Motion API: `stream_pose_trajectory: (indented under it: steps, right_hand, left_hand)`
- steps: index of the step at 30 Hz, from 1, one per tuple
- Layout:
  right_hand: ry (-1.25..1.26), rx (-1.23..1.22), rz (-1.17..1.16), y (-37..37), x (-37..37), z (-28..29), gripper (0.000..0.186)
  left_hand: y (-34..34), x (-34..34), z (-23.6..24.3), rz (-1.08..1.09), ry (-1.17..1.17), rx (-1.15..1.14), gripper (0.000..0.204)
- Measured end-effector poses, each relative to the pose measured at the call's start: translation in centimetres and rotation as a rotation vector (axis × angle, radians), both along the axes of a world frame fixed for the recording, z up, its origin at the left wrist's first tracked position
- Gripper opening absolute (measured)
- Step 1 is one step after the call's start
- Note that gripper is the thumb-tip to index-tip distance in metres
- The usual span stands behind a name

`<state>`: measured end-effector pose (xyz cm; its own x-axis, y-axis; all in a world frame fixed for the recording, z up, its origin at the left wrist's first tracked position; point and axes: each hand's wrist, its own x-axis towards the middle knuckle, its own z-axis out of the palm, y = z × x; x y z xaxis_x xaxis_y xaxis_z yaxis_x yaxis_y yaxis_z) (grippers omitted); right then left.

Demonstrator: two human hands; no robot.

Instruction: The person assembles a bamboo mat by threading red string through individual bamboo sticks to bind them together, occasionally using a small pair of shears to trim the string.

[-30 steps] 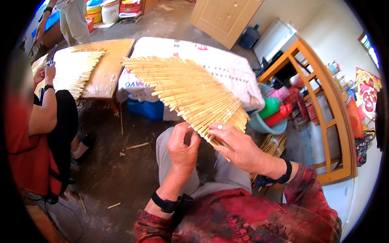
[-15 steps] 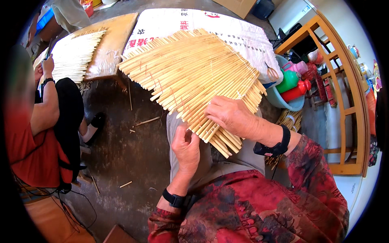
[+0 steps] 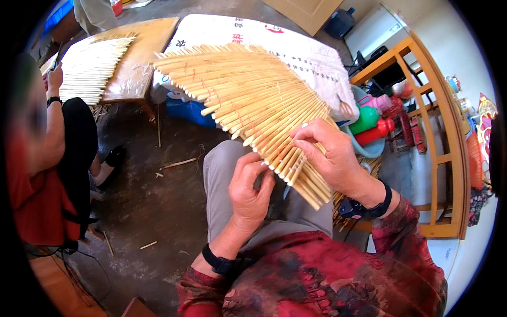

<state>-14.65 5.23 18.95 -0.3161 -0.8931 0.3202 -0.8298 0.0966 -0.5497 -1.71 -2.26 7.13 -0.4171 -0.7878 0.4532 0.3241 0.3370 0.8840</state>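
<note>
A fan-shaped mat of pale yellow stalks [image 3: 248, 90], bound with thin thread, slopes from the cloth-covered table toward my lap. At its lower left edge, my left hand [image 3: 249, 190] is closed, thumb and fingers pinching around the stalk ends. My right hand [image 3: 332, 158] lies over the lower right part of the mat, fingertips drawn together against the stalks; anything thin between them is too small to make out. Below the mat, close to my left hand, a narrow shiny blade-like tip [image 3: 287, 192] shows; the rest of it is hidden.
Scissors [image 3: 346, 108] lie on the white printed cloth [image 3: 211, 31]. A blue basin [image 3: 372, 149] with green and red flasks stands at right, before a wooden frame [image 3: 443, 158]. At left a co-worker [image 3: 47, 174] sits by another stalk mat [image 3: 95, 68]. Stalk scraps [image 3: 179, 162] litter the floor.
My view has shifted slightly. The mat's lower end has swung right, and the blade-like tip has come into sight. Both hands stay at the mat's lower end, the right one turned more upright.
</note>
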Motion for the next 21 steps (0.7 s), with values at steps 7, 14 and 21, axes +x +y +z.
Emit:
stream_pose_trajectory:
  steps: [7, 14, 21]
  right_hand:
    - [-0.59, -0.071, -0.087, 0.9, -3.0, 4.1, 0.015]
    - [-0.96, -0.156, -0.107, 1.7, -6.3, 7.4, 0.013]
    - [-0.994, -0.16, -0.168, 0.6, -9.4, 11.0, 0.012]
  left_hand:
    - [-0.2, -4.5, 4.4, -0.363, 0.382, 0.316, 0.024]
    - [1.2, -8.5, 6.7, -0.665, 0.61, 0.633, 0.034]
    - [0.2, -11.3, 9.8, -0.655, 0.647, 0.565, 0.035]
